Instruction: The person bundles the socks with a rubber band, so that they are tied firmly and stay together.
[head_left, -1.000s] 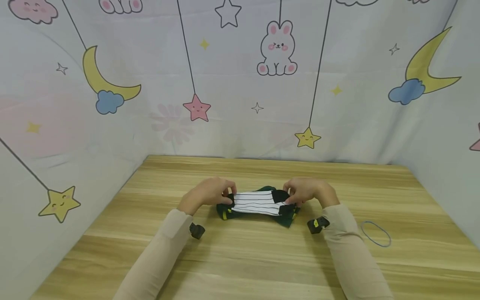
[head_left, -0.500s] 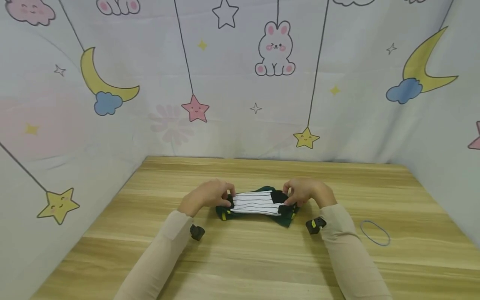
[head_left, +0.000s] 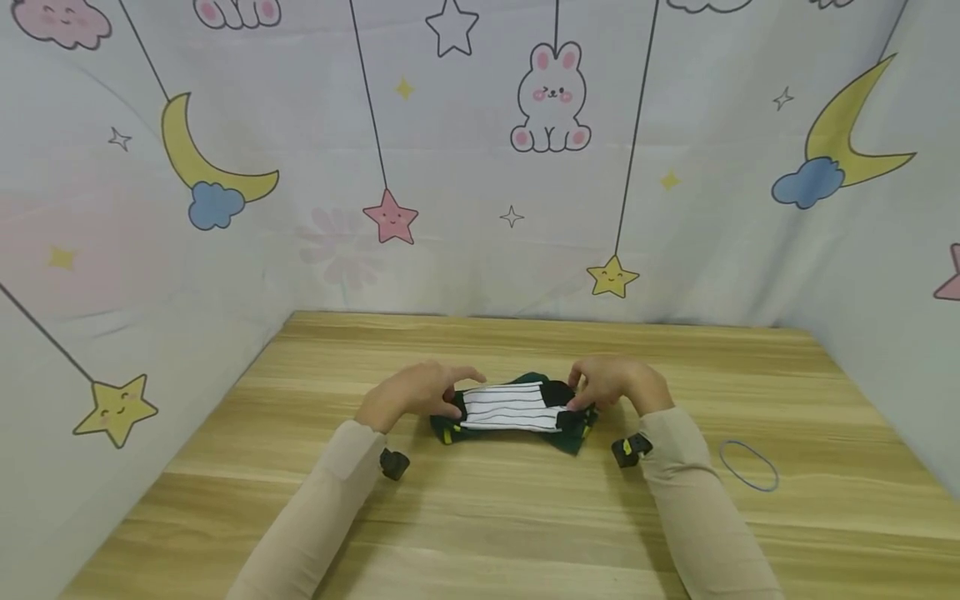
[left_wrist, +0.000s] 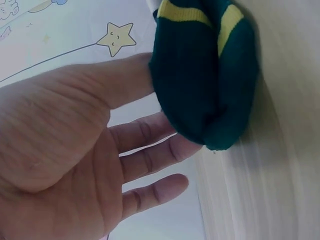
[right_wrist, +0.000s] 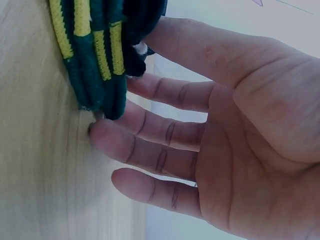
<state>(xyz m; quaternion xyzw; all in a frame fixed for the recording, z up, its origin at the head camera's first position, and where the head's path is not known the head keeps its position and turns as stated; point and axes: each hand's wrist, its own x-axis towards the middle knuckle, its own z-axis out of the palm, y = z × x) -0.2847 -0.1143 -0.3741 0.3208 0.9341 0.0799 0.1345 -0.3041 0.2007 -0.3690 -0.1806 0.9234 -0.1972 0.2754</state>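
A pair of white socks [head_left: 502, 408] with thin black stripes and black ends lies flat on top of dark green socks [head_left: 567, 443] with yellow bands. My left hand [head_left: 418, 390] is at the left end of the stack, thumb against the black end, index finger stretched out along the far edge. In the left wrist view a rounded green sock end [left_wrist: 190, 80] partly hides the thumb and fingertips. At the right end, my right hand [head_left: 618, 381] pinches the stacked socks between thumb and fingers. The right wrist view shows several green folds [right_wrist: 87, 65] beside its fingertips.
A thin blue elastic loop [head_left: 750, 466] lies on the wooden table [head_left: 495, 525] to the right of the right forearm. A patterned cloth [head_left: 450, 150] hangs behind the table and along both sides. Both wrists carry a small black camera [head_left: 632, 450].
My left index finger has straightened and lifted away from the thumb, loosening its pinch on the left end. The right hand and the socks have hardly moved.
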